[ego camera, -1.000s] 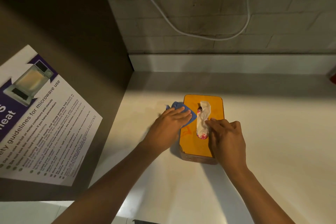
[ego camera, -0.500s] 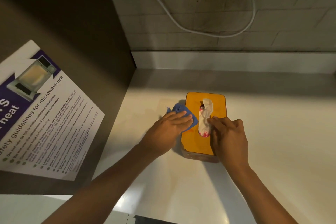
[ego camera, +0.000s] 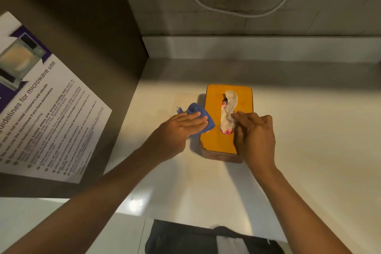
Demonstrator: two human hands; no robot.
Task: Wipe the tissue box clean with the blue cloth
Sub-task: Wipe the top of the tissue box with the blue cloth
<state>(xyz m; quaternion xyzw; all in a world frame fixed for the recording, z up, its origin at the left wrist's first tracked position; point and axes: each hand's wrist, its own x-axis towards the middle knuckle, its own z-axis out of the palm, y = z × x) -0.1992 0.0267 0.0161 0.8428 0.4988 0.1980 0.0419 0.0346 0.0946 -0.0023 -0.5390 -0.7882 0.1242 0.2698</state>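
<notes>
An orange-topped tissue box [ego camera: 243,97] with brown sides stands on the white counter [ego camera: 309,130], a crumpled white tissue [ego camera: 228,109] sticking out of its slot. My left hand [ego camera: 177,130] lies flat with straight fingers on the blue cloth [ego camera: 198,111], pressing it against the box's left edge. My right hand [ego camera: 255,136] rests on the box's near right part, fingers curled beside the tissue; whether they pinch it I cannot tell.
A dark panel [ego camera: 82,47] walls in the left side and carries a microwave-use poster [ego camera: 41,109]. A tiled wall with a white cable [ego camera: 237,11] runs behind. Dark clothing [ego camera: 195,237] shows at the counter's near edge.
My left hand and the blue cloth have slid a little leftward, off the orange top toward the box's left edge. My right hand has stayed by the tissue.
</notes>
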